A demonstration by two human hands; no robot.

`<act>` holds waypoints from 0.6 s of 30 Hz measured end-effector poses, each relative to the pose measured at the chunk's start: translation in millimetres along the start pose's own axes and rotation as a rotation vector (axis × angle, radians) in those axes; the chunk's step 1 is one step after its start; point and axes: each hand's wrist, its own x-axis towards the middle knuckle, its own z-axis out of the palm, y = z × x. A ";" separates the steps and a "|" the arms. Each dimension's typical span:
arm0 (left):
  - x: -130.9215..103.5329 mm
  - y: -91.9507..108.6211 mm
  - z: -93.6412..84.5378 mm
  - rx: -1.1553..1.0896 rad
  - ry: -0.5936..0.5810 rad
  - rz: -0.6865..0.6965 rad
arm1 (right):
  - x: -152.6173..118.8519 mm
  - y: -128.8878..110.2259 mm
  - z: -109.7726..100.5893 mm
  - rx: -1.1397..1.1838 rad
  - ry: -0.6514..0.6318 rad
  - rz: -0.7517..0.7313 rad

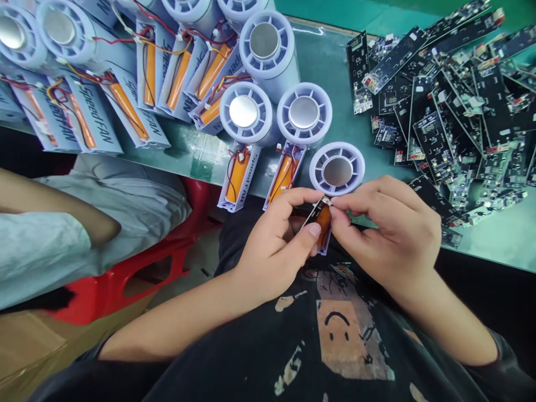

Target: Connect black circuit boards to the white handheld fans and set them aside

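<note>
Our left hand (272, 248) curls round the open handle of a lavender fan (337, 190), its thumb and forefinger pinching a narrow black circuit board (315, 214) that lies slanted beside the handle's orange cell (324, 226). The other fingers of that hand pass behind the handle, where we cannot follow them fully. Our right hand (391, 229) meets it from the other side: thumb and forefinger pinch the board's upper end, by a small pale connector, and the fingertips cover exactly which part they grip.

The fan's round, spoked head, with a silver disc at its centre, sits just beyond our fingers at the near edge of the green table (335, 61), and the handle points back toward our black shirt (234, 357), which bears a printed upside-down frowning face.

Just left of the held fan we see two more fans (304, 113), heads up, their open handles jutting past the table edge and showing orange cells and thin wires. Farther left stands a crowded group of fans (61, 30), several marked "Speed FAN", with red and yellow leads trailing between them. To the right, a loose heap of circuit boards (452, 111) spreads over the table. At far left, a co-worker's bent arm (54, 206) shows beside a red stool (125, 279).
</note>
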 end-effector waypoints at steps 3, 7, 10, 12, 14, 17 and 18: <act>0.1 -1.1 0.4 -0.086 0.001 -0.056 | -4.1 4.8 5.9 0.047 0.042 0.014; 0.4 -0.5 1.9 -0.043 0.016 -0.032 | -6.1 6.3 8.7 0.068 0.074 0.035; 0.3 0.5 2.8 0.054 0.046 0.030 | -3.8 1.7 4.6 0.031 0.045 0.025; 0.0 0.5 2.3 0.141 0.052 0.088 | -2.5 -2.7 0.4 -0.035 0.020 0.016; -0.2 -0.1 1.0 0.220 0.039 0.154 | -2.5 -6.2 -3.2 -0.110 -0.003 0.017; -0.3 -0.8 -0.7 0.256 0.034 0.204 | -4.2 -7.4 -4.9 -0.143 -0.026 0.007; -0.3 -1.0 -0.8 0.250 0.041 0.207 | -4.7 -6.8 -4.7 -0.128 -0.029 0.002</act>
